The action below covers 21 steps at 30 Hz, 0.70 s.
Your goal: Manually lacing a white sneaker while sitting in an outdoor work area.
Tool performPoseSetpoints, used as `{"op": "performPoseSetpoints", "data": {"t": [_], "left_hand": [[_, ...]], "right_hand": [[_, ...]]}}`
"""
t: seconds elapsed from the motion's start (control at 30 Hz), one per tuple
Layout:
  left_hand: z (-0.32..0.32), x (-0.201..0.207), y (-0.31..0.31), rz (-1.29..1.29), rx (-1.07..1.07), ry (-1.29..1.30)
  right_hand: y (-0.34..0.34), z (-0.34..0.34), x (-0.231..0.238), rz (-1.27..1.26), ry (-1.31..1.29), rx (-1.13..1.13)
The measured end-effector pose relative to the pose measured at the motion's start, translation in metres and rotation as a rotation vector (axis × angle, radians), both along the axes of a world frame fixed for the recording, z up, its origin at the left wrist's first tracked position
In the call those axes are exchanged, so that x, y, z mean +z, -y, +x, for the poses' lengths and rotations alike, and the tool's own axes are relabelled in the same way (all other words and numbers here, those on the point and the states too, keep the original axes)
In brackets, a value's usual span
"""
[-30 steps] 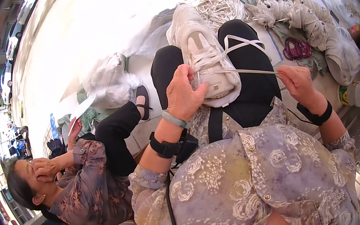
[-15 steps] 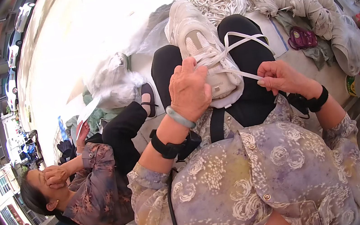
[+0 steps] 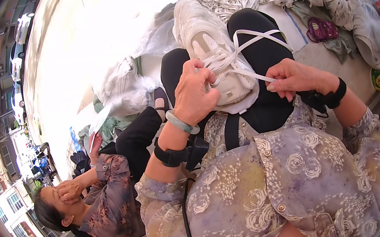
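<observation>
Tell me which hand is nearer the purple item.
Right. The right hand is lower left of the purple item; the left hand is farther left, at the shoe.

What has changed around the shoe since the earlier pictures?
The right hand has moved left toward the shoe, shortening the stretch of lace between them; the left hand has curled more closed. The right hand still pinches the lace, and the shoe remains on the lap.

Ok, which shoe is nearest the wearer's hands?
The off-white shoe whose lace the right hand holds; the other shoes are bunched farther off, at upper right.
</observation>
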<state>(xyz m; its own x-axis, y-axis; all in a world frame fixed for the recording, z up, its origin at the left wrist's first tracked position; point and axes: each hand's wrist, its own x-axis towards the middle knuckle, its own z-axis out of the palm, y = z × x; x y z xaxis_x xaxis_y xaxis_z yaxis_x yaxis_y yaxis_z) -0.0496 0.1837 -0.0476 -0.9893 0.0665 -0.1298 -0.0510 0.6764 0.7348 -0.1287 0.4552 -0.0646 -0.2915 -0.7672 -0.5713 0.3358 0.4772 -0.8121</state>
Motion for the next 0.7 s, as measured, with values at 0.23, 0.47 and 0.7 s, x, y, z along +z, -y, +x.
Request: {"op": "performPoseSetpoints", "data": {"t": [0.23, 0.47, 0.7], "left_hand": [[0.001, 0.001, -0.002, -0.275, -0.1, -0.148], [0.003, 0.002, 0.028, 0.647, 0.139, 0.385], [0.002, 0.005, 0.007, -0.093, -0.122, -0.304]], "right_hand": [[0.004, -0.003, 0.0, 0.013, 0.03, 0.045], [0.004, -0.005, 0.003, 0.018, 0.106, 0.046], [0.005, -0.01, 0.005, 0.009, 0.122, 0.104]]}}
